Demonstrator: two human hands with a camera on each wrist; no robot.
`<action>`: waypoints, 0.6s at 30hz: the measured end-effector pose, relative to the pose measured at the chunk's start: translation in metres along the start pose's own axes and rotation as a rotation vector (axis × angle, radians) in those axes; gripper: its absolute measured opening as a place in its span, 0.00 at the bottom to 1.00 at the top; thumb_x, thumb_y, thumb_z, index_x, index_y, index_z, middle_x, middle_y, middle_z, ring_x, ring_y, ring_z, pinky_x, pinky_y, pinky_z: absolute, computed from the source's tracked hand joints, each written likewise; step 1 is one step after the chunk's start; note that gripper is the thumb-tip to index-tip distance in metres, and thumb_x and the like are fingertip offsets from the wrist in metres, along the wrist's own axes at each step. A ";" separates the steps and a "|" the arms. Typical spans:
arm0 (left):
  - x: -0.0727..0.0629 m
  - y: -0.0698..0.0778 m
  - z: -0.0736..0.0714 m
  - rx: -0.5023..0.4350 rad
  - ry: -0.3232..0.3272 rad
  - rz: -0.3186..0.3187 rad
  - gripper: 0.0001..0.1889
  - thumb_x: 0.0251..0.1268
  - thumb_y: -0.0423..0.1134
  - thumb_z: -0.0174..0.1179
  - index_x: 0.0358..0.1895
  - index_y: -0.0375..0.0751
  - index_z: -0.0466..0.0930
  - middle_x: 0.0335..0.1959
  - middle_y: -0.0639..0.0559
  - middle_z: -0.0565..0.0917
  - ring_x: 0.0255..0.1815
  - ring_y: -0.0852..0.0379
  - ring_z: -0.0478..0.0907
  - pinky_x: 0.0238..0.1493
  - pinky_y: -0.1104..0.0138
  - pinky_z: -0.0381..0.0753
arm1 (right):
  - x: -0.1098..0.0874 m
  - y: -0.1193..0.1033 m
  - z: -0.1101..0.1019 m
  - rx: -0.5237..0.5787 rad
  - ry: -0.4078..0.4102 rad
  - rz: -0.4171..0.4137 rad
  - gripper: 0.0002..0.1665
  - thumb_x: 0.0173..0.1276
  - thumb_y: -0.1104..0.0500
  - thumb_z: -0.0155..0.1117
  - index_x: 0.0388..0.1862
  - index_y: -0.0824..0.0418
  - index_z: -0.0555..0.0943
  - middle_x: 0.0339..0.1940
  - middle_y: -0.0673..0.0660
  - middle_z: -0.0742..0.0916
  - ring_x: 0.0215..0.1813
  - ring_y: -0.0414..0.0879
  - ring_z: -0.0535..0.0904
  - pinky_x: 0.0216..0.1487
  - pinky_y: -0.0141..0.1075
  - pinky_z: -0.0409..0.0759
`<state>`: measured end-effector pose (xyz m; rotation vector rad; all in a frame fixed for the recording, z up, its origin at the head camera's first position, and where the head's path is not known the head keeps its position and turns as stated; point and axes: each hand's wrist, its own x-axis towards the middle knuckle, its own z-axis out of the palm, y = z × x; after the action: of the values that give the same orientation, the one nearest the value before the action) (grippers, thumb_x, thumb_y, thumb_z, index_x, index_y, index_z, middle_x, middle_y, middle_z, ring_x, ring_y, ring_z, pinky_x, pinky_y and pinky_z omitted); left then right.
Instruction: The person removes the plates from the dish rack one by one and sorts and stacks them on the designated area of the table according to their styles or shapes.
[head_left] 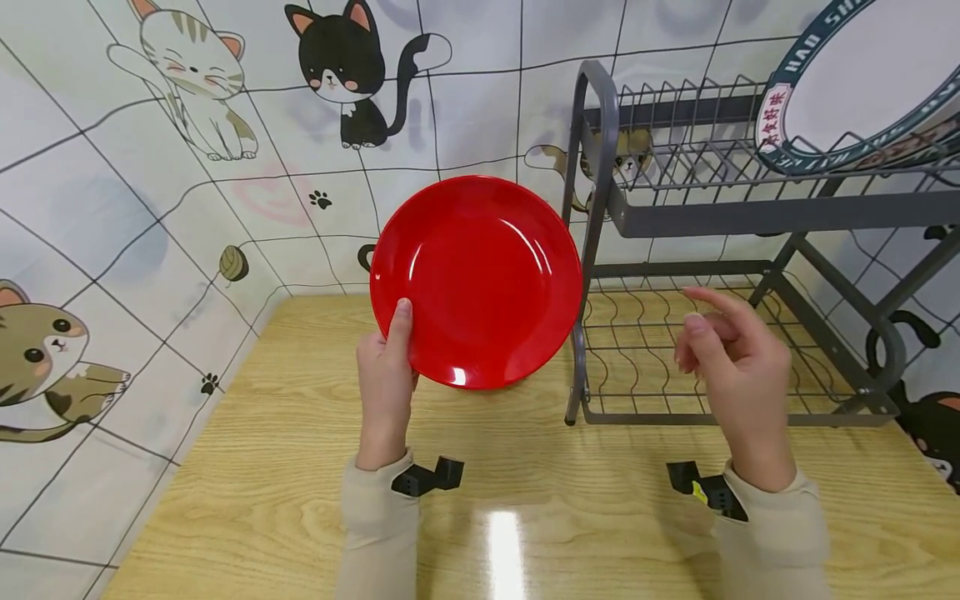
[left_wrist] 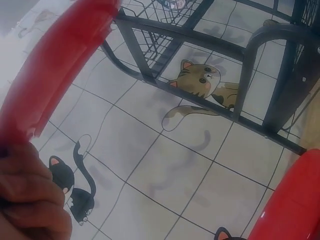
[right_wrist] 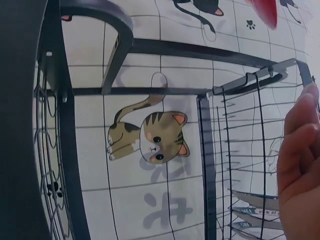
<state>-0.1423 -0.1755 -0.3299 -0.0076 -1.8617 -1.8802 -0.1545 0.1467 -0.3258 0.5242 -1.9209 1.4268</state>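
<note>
My left hand (head_left: 386, 387) grips a round, glossy red plate (head_left: 480, 279) by its lower left rim, thumb on the front face and fingers behind. The plate is held up above the table, its inside turned toward me. In the left wrist view, curled fingers (left_wrist: 30, 195) meet the plate's red edge (left_wrist: 60, 70). My right hand (head_left: 742, 367) holds nothing; its thumb and index finger point up and left, the others loosely bent. It is raised in front of the rack's lower shelf. In the right wrist view its fingers (right_wrist: 300, 160) show at the right edge.
A grey two-tier metal dish rack (head_left: 750, 218) stands on the right of the wooden table (head_left: 285, 483). Large white plates with a dark green patterned rim (head_left: 795, 71) lean on its upper shelf. Behind rises a tiled wall with cartoon cats (head_left: 341, 62).
</note>
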 end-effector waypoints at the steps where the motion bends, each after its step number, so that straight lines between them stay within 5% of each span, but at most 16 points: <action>1: 0.001 -0.001 0.000 0.002 0.011 -0.010 0.22 0.61 0.57 0.50 0.40 0.40 0.80 0.26 0.43 0.81 0.09 0.56 0.59 0.11 0.75 0.60 | 0.001 0.002 -0.001 -0.005 0.022 0.016 0.17 0.63 0.68 0.54 0.51 0.67 0.75 0.16 0.54 0.78 0.18 0.40 0.71 0.23 0.25 0.71; 10: 0.007 -0.020 0.002 -0.013 0.065 -0.084 0.23 0.60 0.58 0.50 0.44 0.42 0.78 0.26 0.44 0.81 0.08 0.58 0.59 0.11 0.75 0.59 | 0.011 0.017 -0.024 -0.021 0.255 0.088 0.16 0.65 0.63 0.53 0.52 0.64 0.75 0.22 0.52 0.83 0.25 0.39 0.78 0.34 0.26 0.74; 15: 0.011 -0.043 0.012 -0.022 0.059 -0.143 0.23 0.59 0.59 0.50 0.48 0.46 0.76 0.31 0.47 0.83 0.10 0.59 0.64 0.13 0.76 0.61 | 0.028 0.023 -0.043 -0.141 0.309 0.060 0.18 0.66 0.61 0.51 0.54 0.57 0.73 0.29 0.50 0.85 0.29 0.35 0.79 0.38 0.25 0.73; 18: 0.012 -0.053 0.013 0.028 0.087 -0.173 0.24 0.59 0.60 0.50 0.43 0.44 0.79 0.24 0.47 0.81 0.09 0.59 0.62 0.13 0.75 0.60 | 0.039 0.025 -0.049 -0.206 0.350 0.053 0.18 0.66 0.60 0.50 0.55 0.55 0.72 0.32 0.47 0.84 0.32 0.33 0.77 0.41 0.25 0.73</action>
<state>-0.1750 -0.1699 -0.3745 0.2479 -1.8810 -1.9350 -0.1844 0.2038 -0.3067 0.1173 -1.7786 1.2391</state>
